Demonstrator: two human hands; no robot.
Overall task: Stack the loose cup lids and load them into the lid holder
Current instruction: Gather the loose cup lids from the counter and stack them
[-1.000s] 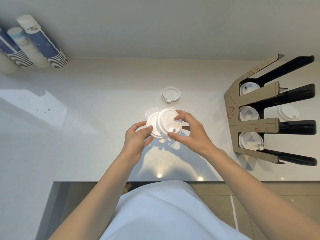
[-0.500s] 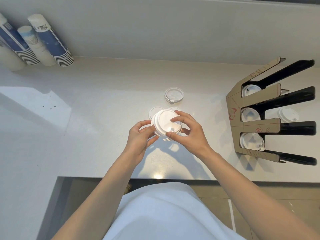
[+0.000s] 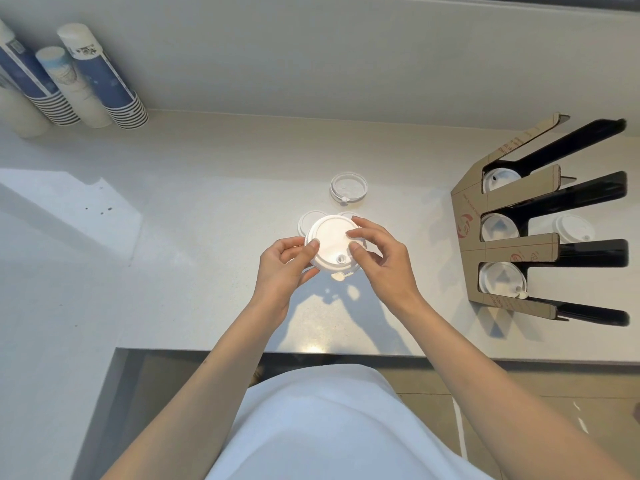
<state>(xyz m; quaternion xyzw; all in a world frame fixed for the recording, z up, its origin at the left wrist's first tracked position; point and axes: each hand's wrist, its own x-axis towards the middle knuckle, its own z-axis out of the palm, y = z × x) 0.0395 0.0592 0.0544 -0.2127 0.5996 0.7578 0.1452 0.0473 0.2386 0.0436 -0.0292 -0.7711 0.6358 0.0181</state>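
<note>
A small stack of white cup lids (image 3: 330,242) is held above the counter between both hands. My left hand (image 3: 282,268) grips its left rim and my right hand (image 3: 381,258) grips its right rim, thumb and fingertips on the top lid. Just behind the stack, two more white lids (image 3: 309,220) lie on the counter, partly hidden by it. A clear lid (image 3: 348,187) lies upside down farther back. The cardboard and black lid holder (image 3: 512,244) stands at the right, with white lids in each of its three slots.
Stacks of blue and white paper cups (image 3: 104,81) lean against the wall at the back left. Another white lid (image 3: 573,228) sits behind the holder. The counter's front edge (image 3: 311,353) runs just below my wrists, with the floor beyond it.
The two lids held apart a second ago have been brought together into one stack, now held flat between both hands. The camera view has shifted slightly.
</note>
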